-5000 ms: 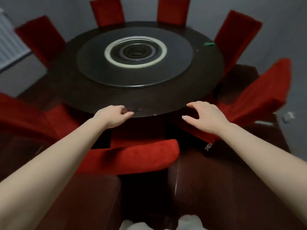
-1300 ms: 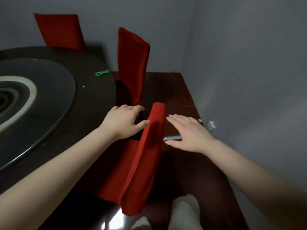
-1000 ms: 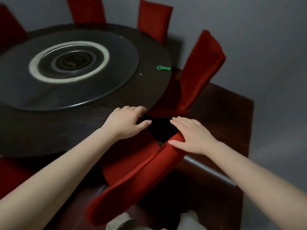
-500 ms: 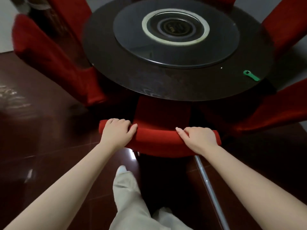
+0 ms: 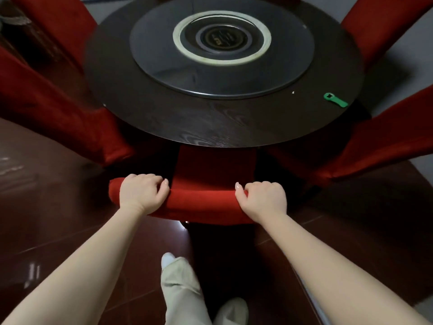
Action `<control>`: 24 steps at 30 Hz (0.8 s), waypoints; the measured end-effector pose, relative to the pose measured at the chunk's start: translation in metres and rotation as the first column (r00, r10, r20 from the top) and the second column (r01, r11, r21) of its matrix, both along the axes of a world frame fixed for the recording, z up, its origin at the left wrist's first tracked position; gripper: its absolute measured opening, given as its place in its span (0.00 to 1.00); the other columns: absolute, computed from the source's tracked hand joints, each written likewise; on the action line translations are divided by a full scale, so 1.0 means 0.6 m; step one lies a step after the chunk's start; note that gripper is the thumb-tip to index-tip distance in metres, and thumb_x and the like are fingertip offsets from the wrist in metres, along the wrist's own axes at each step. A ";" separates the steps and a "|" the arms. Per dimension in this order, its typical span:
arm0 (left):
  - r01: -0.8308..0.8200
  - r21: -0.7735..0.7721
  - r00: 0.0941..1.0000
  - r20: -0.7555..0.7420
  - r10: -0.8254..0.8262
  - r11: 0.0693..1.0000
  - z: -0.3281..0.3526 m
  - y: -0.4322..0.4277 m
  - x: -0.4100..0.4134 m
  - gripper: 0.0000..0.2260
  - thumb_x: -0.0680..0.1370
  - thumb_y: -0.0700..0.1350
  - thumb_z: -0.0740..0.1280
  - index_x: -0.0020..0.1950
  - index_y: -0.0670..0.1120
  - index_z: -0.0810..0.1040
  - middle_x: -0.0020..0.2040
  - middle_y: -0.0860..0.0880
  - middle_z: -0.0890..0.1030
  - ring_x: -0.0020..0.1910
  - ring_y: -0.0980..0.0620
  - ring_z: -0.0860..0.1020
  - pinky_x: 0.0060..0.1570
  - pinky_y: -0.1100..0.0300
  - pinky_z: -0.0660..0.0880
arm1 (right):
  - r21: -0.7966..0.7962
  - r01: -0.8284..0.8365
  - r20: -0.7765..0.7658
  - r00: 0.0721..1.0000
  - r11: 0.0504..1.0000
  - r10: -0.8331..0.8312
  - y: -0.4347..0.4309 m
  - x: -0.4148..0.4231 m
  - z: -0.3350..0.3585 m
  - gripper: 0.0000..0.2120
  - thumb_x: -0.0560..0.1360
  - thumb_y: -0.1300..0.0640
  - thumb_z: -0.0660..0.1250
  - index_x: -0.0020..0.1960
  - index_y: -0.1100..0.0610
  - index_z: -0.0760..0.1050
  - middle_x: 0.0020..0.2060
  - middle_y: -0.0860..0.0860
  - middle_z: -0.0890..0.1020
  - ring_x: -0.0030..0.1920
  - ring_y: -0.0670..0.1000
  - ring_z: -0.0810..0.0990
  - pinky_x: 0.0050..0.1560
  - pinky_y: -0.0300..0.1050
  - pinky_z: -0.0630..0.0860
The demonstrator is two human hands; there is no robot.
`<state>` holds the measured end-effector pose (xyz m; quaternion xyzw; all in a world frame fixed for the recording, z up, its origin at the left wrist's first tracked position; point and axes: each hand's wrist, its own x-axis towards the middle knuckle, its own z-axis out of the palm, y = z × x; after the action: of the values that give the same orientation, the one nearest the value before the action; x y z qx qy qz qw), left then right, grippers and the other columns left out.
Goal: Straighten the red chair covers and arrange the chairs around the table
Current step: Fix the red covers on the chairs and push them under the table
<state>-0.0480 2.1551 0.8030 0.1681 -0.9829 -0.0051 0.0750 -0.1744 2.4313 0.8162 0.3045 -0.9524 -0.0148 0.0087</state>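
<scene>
A chair in a red cover (image 5: pixel 201 202) stands right in front of me, its seat tucked under the round dark table (image 5: pixel 210 123). My left hand (image 5: pixel 143 193) grips the left end of the backrest top, fingers curled over it. My right hand (image 5: pixel 261 198) grips the right end the same way. More red-covered chairs fan around the table: one at the left (image 5: pixel 58 109), one at the right (image 5: pixel 384 141), others at the far corners (image 5: pixel 384 24).
A glass turntable (image 5: pixel 220 45) fills the table's middle. A small green tool (image 5: pixel 335 99) lies near the table's right edge. The floor (image 5: pixel 46 219) is glossy dark red tile. My trouser leg and shoes (image 5: pixel 185 289) are below.
I turned from the chair by the wall to face the table squarely. Both hands went from lying on the backrest to gripping its top, fingers curling tighter in the last half second.
</scene>
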 end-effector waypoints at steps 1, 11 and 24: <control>-0.003 -0.004 1.000 0.003 0.003 1.000 0.000 -0.016 -0.006 0.23 0.75 0.56 0.51 0.29 0.46 0.76 0.30 0.47 0.79 0.32 0.41 0.79 0.37 0.53 0.68 | -0.006 -0.002 0.001 1.000 1.000 0.002 -0.015 0.000 -0.001 0.30 0.77 0.40 0.47 0.36 0.55 0.81 0.33 0.51 0.83 0.37 0.58 0.81 0.38 0.49 0.63; -0.005 -0.022 1.000 0.018 0.006 1.000 0.001 -0.044 -0.024 0.23 0.77 0.54 0.52 0.28 0.46 0.75 0.28 0.47 0.77 0.30 0.41 0.78 0.37 0.52 0.68 | -0.071 0.040 -0.013 0.999 0.997 -0.041 -0.047 -0.011 0.000 0.26 0.76 0.44 0.55 0.27 0.56 0.77 0.25 0.52 0.79 0.28 0.58 0.77 0.33 0.46 0.61; -0.025 -0.005 0.986 0.167 0.025 1.000 0.011 -0.062 0.012 0.25 0.76 0.59 0.48 0.31 0.49 0.75 0.32 0.50 0.79 0.37 0.43 0.81 0.39 0.52 0.69 | -0.066 -0.067 0.098 0.992 0.996 0.074 -0.046 0.012 0.013 0.28 0.80 0.38 0.47 0.47 0.53 0.80 0.44 0.52 0.83 0.47 0.58 0.79 0.45 0.51 0.66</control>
<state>-0.0410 2.1177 0.8098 0.1802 -0.9835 0.0116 -0.0073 -0.1673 2.4038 0.8239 0.3379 -0.9402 0.0308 -0.0291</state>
